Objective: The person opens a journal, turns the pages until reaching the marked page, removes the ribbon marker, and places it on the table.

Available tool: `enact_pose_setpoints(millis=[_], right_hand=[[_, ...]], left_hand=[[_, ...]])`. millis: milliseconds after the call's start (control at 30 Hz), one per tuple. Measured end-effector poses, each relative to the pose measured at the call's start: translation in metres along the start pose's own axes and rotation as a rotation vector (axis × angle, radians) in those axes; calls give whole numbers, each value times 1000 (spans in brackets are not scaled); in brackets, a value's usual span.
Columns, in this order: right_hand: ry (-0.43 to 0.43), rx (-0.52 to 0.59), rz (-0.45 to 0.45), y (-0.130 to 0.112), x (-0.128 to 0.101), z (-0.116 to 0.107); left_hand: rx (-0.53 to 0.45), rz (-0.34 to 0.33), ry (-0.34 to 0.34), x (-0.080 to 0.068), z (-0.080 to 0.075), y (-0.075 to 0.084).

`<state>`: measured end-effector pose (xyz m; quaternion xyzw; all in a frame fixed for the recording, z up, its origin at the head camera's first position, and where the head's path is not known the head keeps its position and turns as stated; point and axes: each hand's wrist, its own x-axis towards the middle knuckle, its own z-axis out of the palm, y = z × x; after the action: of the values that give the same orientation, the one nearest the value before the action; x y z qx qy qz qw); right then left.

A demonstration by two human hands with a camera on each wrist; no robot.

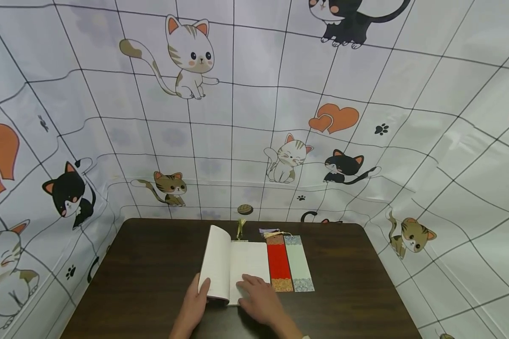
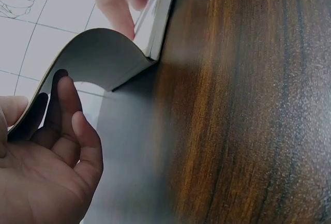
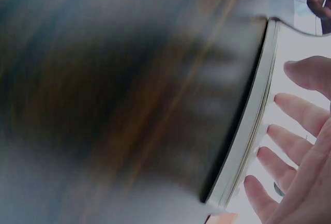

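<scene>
One left hand (image 1: 195,300) and one right hand (image 1: 260,300) nearest the camera, both at a book (image 1: 250,261) on the desk (image 1: 152,263). Left hand: narrow grip, holding the raised left part of the book at its outer edge — thumb on the white upper face, fingers beneath. Left wrist view shows that part bent in an arch, its grey underside facing the fingers. Right hand: wide grip, fingers spread and fairly straight over the white right page, near the lower edge; contact of each fingertip cannot be told.

Book sits near the middle of the desk, its right part lying flat. Just right of it, a red strip (image 1: 279,261) with a gold lower end; whether it touches the book or runs under it cannot be told. Beside that, a pale green strip (image 1: 298,263) with speckled ends, roughly parallel.

Farther off: a yellow-green tassel (image 1: 240,228) beyond the book's top edge; a purple tassel (image 1: 267,231) and a cream tassel (image 1: 275,233) by the red strip's top.

Behind the desk — a white sheet (image 1: 254,106) with dark grid lines, printed cats (image 1: 191,59), orange hearts (image 1: 341,117) and paw prints (image 1: 381,129).
</scene>
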<state>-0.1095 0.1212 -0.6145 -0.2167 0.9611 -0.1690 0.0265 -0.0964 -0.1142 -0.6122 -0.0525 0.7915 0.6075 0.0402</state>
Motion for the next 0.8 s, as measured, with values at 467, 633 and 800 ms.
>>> enact_pose_setpoints(millis=[467, 633, 800], right_hand=[[-96, -35, 37, 17, 4, -9], [-133, -20, 37, 17, 5, -13], [-121, -9, -17, 20, 3, -16]], left_hand=[[-15, -14, -1, 2, -1, 0], [-14, -11, -1, 1, 0, -1], [-5, -3, -2, 0, 0, -2]])
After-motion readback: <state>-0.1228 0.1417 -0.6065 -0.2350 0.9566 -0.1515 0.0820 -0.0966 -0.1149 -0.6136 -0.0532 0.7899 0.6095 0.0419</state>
